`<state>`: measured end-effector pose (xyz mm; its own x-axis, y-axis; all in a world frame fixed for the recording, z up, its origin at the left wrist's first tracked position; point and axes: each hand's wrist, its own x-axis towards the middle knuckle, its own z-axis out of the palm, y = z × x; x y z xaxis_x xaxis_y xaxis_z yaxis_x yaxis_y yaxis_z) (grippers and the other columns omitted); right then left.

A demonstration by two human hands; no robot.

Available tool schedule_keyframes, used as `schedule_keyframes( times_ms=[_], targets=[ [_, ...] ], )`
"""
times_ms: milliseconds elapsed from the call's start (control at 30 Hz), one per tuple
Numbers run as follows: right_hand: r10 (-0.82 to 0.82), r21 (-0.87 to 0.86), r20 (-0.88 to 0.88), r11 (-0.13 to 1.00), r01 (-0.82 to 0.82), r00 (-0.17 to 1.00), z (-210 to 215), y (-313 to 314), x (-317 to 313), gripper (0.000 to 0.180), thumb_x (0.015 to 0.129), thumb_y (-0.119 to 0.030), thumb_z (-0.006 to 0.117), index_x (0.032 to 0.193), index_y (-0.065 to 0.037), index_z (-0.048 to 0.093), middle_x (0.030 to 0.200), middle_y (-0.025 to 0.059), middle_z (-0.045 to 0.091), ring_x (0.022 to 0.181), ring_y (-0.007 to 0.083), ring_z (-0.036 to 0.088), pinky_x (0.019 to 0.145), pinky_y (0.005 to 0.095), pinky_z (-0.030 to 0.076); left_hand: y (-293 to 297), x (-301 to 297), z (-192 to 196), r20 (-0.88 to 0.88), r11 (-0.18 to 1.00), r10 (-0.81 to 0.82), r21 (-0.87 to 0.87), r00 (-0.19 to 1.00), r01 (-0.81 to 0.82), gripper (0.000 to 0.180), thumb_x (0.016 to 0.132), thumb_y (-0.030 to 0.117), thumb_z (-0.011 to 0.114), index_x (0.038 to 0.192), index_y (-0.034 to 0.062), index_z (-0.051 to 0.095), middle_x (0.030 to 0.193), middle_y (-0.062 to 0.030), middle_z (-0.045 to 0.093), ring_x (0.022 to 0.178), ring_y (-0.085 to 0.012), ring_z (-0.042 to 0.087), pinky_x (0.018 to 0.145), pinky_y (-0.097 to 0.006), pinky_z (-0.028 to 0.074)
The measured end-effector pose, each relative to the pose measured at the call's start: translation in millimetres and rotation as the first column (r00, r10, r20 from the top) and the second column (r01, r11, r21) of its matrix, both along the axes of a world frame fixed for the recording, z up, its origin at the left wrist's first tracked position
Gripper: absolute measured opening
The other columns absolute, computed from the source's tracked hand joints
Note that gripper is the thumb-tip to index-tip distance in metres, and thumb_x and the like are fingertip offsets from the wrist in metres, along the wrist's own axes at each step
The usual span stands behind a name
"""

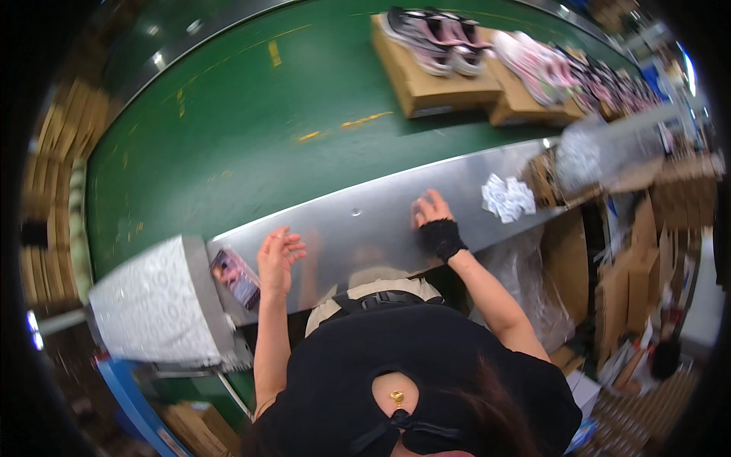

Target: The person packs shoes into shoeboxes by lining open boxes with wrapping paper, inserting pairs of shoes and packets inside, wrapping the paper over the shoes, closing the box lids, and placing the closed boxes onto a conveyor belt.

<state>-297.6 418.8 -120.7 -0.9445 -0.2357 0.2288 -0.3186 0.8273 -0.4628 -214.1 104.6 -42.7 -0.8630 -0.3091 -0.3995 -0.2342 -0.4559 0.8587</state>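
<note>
Left hand (281,257): unclenched, holding nothing, above the metal ledge (352,222).
Right hand (432,210): loosely curled, released; cannot tell whether it touches the metal.
Phone-like slab (235,279): ledge's left end, near the left hand.
White packets (508,199): on the ledge, right of the right hand.

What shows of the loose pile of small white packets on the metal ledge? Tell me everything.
The loose pile of small, flat white packets lies on the shiny grey metal ledge, right of the person's right hand, which does not touch it. The packets overlap at odd angles and look like paper or film, with blurred greyish marks. A brown cardboard box stands close on its right.
</note>
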Motion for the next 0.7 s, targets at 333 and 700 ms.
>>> schedule_keyframes(
  times_ms=[333, 700],
  targets=[
    [-0.497, 0.146, 0.006, 0.859, 0.491, 0.868, -24.1, 113.9, -37.3, 0.027, 0.079, -0.016, 0.048, 0.105, -0.008, 0.050, 0.106, 0.0184, 0.046, 0.077, 0.0343, 0.057, 0.064, 0.0410, 0.048, 105.2, -56.9, -7.6, 0.154, 0.882, -0.460, -0.037, 0.874, 0.470, 0.026, 0.083, 0.022, 0.055, 0.099, 0.0018, 0.053, 0.082, -0.0074, 0.058, 0.070, -0.0141, 0.057, 0.060, -0.025, 0.047],
    [0.155, -0.634, 0.423, 0.754, 0.170, 0.893, 46.8, 37.5, -16.3, 0.013, 0.076, -0.011, 0.054, 0.088, -0.005, 0.054, 0.075, 0.0087, 0.058, 0.067, 0.0180, 0.057, 0.063, 0.0277, 0.045, 148.6, -74.5, -4.4, 0.139, 0.794, -0.602, 0.210, 0.786, 0.571, 0.059, 0.084, 0.025, 0.053, 0.130, 0.0034, 0.022, 0.103, -0.0121, 0.050, 0.079, -0.0231, 0.057, 0.064, -0.033, 0.050]
  ],
)
